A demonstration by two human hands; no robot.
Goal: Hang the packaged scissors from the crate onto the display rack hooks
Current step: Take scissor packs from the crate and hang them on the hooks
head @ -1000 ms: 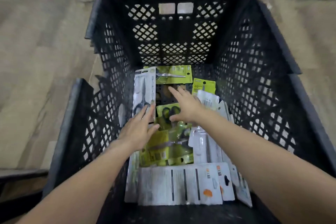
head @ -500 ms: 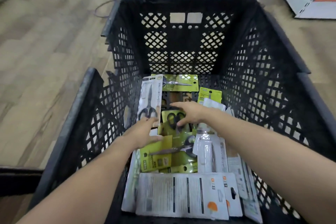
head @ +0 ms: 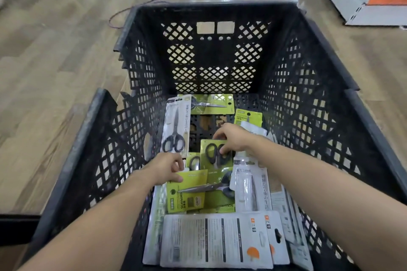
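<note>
Head view: we have both hands down in the black lattice plastic crate. Our right hand pinches the far edge of a green carded pack of black-handled scissors, mid-floor. Our left hand curls onto the corner of a nearer green scissors card. We judge the packs light, stiff and slick; grip the card edge near its hang hole.

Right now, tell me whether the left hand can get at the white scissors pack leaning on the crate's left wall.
Probably yes: the white scissors pack stands uncovered just beyond the left hand, which pinches a green pack.
</note>
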